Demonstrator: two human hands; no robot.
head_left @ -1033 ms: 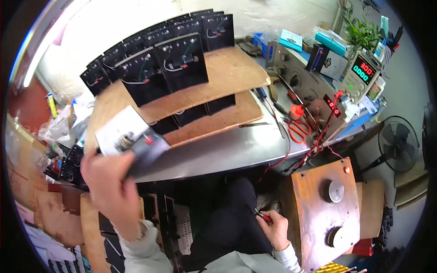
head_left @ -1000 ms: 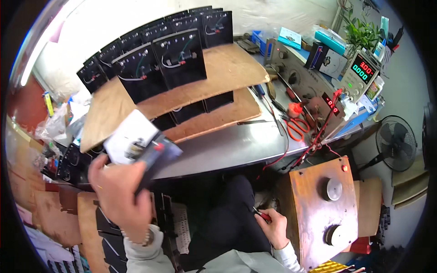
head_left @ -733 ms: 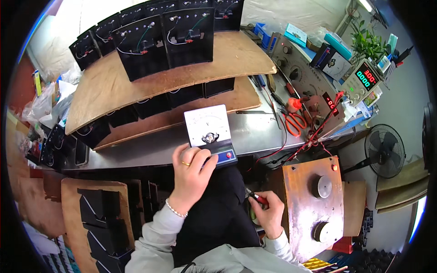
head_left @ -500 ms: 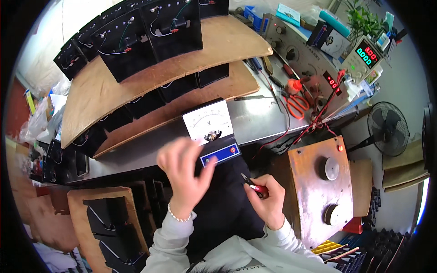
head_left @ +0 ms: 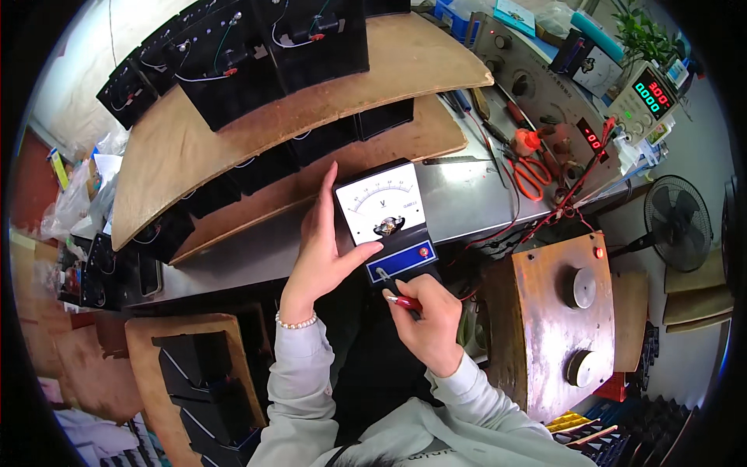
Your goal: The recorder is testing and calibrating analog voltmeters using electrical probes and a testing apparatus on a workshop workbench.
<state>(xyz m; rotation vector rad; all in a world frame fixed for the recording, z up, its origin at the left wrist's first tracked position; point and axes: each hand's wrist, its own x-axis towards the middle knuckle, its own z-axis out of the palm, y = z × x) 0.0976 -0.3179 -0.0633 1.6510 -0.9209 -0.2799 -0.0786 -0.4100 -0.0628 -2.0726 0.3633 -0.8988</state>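
Note:
A panel voltmeter point(head_left: 381, 198) with a white dial and a black case with a blue strip stands tilted at the front edge of the bench. Its lower dial has an opening showing the metal movement. My left hand point(head_left: 317, 241) grips its left side, thumb across the front and fingers along the case. My right hand point(head_left: 428, 319) is closed round a small red-handled tool point(head_left: 405, 302). The tool's tip is close to the left terminal point(head_left: 382, 273) on the blue strip; whether they touch I cannot tell. Its exact kind is partly hidden by my fingers.
Wooden boards point(head_left: 311, 109) carrying several black meter cases stand behind on the metal bench. To the right lie orange-handled scissors point(head_left: 531, 177), red leads and a lit power supply point(head_left: 642, 101). A wooden box with two metal knobs point(head_left: 564, 311) stands near my right arm.
My left hand has moved from in front of the meter to grip its left side. My right hand has brought the red-handled tool up to the left terminal. The whole view has shifted slightly.

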